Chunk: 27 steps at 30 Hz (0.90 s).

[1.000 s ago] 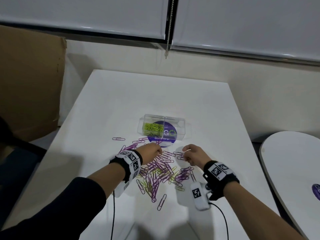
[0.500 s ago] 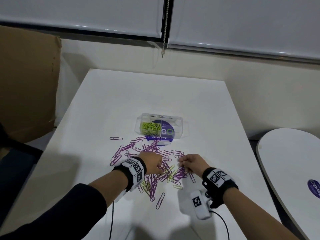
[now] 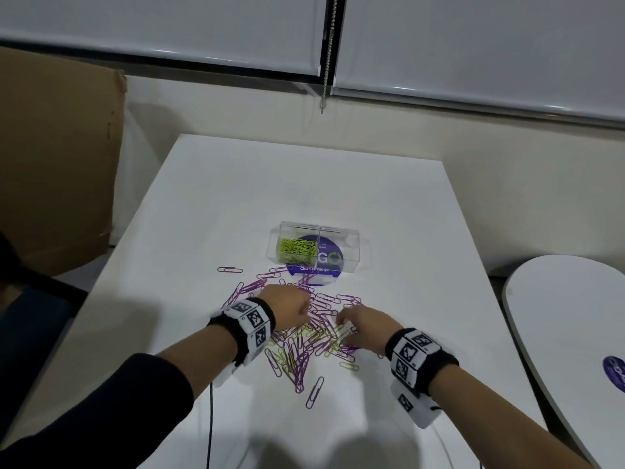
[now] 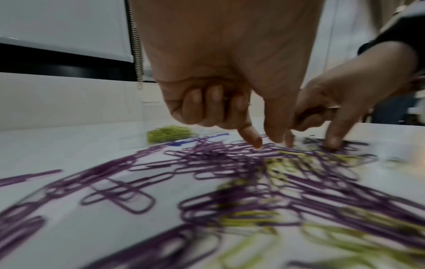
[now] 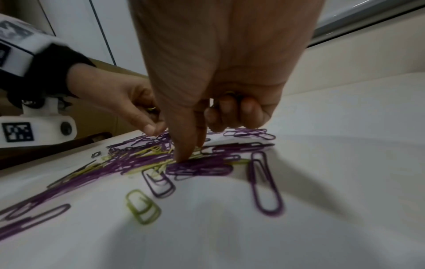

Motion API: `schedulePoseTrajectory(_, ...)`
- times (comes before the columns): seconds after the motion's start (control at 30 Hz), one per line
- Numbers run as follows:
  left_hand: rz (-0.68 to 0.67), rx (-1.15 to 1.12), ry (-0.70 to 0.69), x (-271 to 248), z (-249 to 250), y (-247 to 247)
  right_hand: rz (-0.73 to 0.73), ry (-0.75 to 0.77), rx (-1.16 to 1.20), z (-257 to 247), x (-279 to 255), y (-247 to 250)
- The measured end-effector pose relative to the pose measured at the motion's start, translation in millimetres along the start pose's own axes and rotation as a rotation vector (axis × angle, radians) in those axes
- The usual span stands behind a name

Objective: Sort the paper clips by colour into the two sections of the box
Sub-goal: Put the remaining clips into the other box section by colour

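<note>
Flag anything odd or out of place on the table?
Nothing damaged. The clear box holds yellow-green clips in its left section only; the right one looks empty. Purple and yellow-green clips lie mixed in a loose pile in front of it, both hands in it. One purple clip lies apart, left of the pile.

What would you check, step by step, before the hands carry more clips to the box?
1. Clear box within reach, open top: ok.
2. Left section holds only green clips: ok.
3. Right section free for purple: ok, looks empty.
4. Left hand holds clips of one colour: cannot tell.
5. Right hand on a green clip: cannot tell; fingertip presses mixed pile.
6. Pile still mixed: not ok.
</note>
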<state>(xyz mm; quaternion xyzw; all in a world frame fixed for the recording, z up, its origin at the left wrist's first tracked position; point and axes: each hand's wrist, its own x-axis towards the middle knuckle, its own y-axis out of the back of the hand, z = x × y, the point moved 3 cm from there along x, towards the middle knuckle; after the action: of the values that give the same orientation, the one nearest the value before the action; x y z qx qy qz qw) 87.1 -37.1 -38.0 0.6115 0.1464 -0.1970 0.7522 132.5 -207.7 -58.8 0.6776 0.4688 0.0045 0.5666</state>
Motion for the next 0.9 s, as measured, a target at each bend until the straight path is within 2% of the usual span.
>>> schedulePoseTrajectory(0.1,-0.063,0.117,-0.015,-4.6,20.3,-13.2,0.05,0.041,-0.107,-6.0,1.4,-2.1)
schedulePoseTrajectory(0.27,-0.011,0.052,0.075,-3.8,32.8,-22.8,0.061,0.044,-0.187,-13.8,2.5,-4.3)
schedulePoseTrajectory(0.43,-0.031,0.023,0.121,1.2,29.8,-19.0,0.02,0.033,-0.146,-19.4,5.7,-3.0)
schedulePoseTrajectory(0.57,-0.003,0.055,0.086,0.8,23.8,-15.7,-0.007,0.023,-0.071,-14.9,8.9,-4.4)
schedulePoseTrajectory(0.67,0.019,0.005,0.073,-1.3,14.0,-15.6,0.012,0.024,0.038,-11.9,8.6,-4.6)
schedulePoseTrajectory(0.83,0.042,-0.241,0.144,-3.1,-7.1,-10.3,0.157,-0.06,0.429,-2.2,8.0,10.3)
schedulePoseTrajectory(0.9,0.046,-0.311,0.172,-3.3,-13.9,-6.3,0.173,-0.069,0.585,1.1,8.3,14.2)
